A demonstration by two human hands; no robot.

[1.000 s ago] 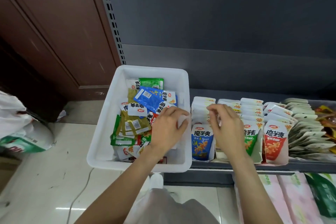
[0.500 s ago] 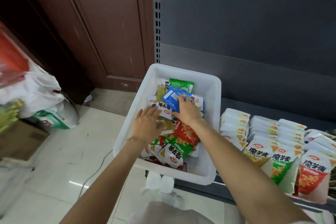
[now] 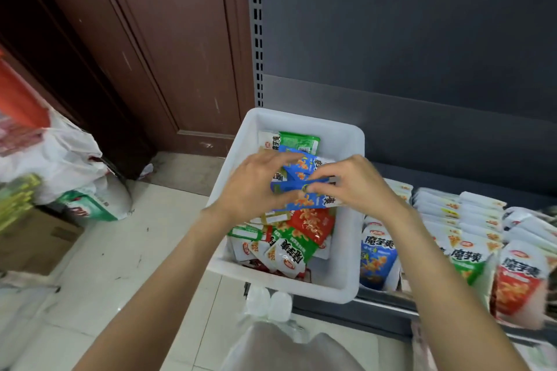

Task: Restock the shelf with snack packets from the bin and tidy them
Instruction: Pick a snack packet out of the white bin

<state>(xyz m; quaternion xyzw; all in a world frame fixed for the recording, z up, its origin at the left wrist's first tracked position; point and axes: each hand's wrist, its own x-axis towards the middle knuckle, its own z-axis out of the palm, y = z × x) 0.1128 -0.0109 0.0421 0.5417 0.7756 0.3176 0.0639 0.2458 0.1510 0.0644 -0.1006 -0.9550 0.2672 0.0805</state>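
Blue glossy foil snack packets are hovering over the white plastic bin, fingers of the left hand and right hand curling around them. They are looking light, floppy and slippery, so pinching their flat sealed edges is probably holding them best.

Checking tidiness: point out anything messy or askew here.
Packets in the white bin lie jumbled at all angles, unlike the upright rows on the shelf. Both hands hold blue packets above them.

Blue snack packets above white bin
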